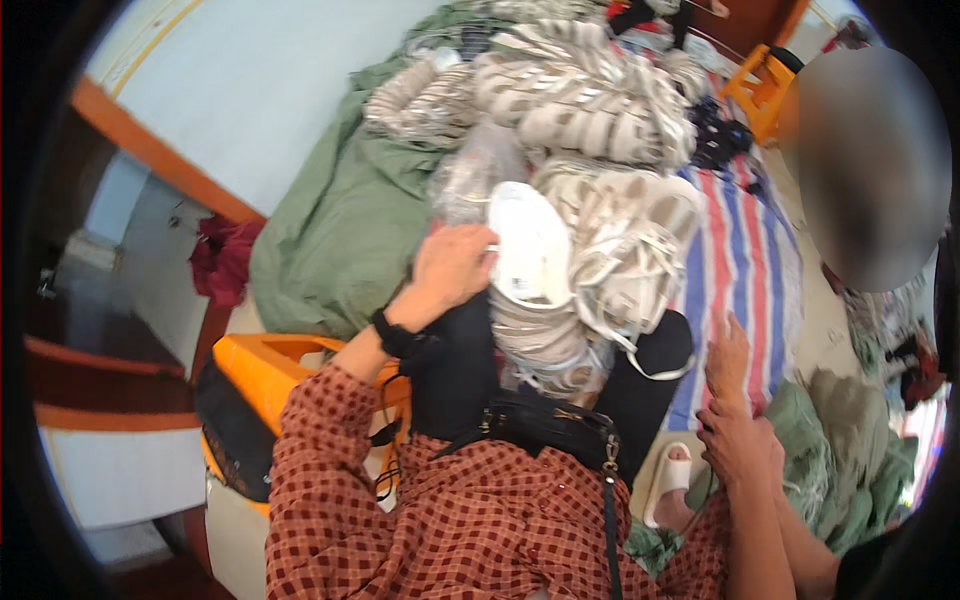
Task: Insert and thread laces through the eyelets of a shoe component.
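Note:
My left hand (455, 268), with a black band at the wrist, is closed, its fingertips at the left edge of a white oval piece (530, 240). That piece bears a small dark mark and lies over a stack of nested beige pieces (545, 340) between my knees. Beside it sits a bundle of beige and white pieces with loose white straps (630, 250); one strap hangs over my right knee. At the right, two bare forearms overlap, one hand wrapped round the other arm near the wrist. Which of these, if any, is my right hand (730, 360) is unclear.
More bundled beige rolls (590, 95) lie farther off, by a clear plastic bag (480, 170). Green cloth (340, 220) spreads at left, a striped sheet (740, 290) at right. Orange stools (270, 350) (762, 90) stand around. Another person's blurred head (870, 170) is close by.

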Demonstrator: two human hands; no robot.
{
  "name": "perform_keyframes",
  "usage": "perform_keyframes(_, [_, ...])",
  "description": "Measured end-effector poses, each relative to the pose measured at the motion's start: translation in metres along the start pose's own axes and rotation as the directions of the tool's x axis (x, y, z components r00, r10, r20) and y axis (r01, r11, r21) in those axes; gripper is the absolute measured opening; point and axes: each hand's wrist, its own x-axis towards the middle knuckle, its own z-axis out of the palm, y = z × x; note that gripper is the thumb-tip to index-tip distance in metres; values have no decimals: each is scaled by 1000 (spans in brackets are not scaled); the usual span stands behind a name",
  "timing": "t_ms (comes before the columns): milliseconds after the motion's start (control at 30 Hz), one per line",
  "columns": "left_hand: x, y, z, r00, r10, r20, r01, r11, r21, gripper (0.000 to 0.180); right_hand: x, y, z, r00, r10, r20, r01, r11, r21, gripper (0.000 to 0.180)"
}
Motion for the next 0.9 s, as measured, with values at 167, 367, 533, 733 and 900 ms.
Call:
perform_keyframes(167, [-7,-15,-16,1000,-2,-11,2,999,37,14,3,-11,49,991,99,-92,-88,989,122,56])
perform_keyframes(367, [2,4,-12,996,-70,59,69,997,14,12,15,5,11,999,18,-52,-5,972,235,46])
perform_keyframes(533, [5,9,-13,997,-47,57,47,999,10,12,27,12,2,1000,25,7,-26,951,307,49])
perform_keyframes(733, [4,10,-12,997,-50,64,48,998,28,13,31,19,2,994,28,101,-64,928,367,55])
perform_keyframes(900, [-2,3,-18,997,-49,54,46,998,49,14,19,2,42,975,85,203,-161,904,396,55])
